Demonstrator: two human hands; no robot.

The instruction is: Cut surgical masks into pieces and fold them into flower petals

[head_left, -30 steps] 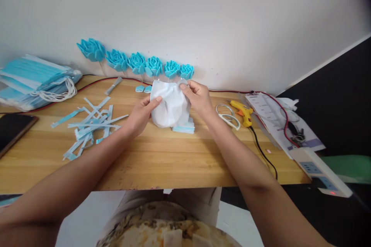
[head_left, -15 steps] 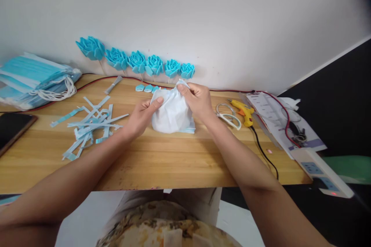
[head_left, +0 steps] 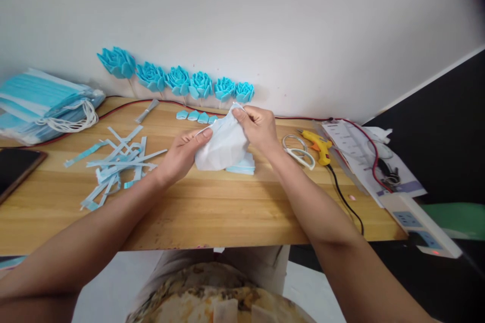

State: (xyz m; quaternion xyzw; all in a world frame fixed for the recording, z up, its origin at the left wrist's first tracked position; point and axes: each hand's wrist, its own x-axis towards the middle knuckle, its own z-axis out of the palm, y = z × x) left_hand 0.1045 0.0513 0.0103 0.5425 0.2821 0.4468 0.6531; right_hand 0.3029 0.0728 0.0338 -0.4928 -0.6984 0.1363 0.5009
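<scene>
Between both hands is stretched a sheet of pale white mask fabric (head_left: 223, 145), held off the table. My left hand (head_left: 185, 154) pinches its left edge between thumb and fingers. At the upper right corner, my right hand (head_left: 259, 128) grips the fabric, thumb on top. Under it, partly hidden, lies a small stack of light blue fabric pieces (head_left: 242, 164). Just behind, a row of small folded blue petals (head_left: 192, 115) rests on the table. Blue fabric flowers (head_left: 178, 79) on thin stems lean against the wall.
Cut blue and white strips (head_left: 117, 166) lie in a heap at left, near a pile of face masks (head_left: 38, 103) and a phone (head_left: 18, 169). On the right are scissors (head_left: 303, 157), a yellow glue gun (head_left: 320, 147), papers (head_left: 364, 156) and a power strip (head_left: 420, 224).
The fabric has gone from bunched to more smoothly spread, tilting down to the left. More of the stack beneath and the folded petals shows. Both hands keep their grip.
</scene>
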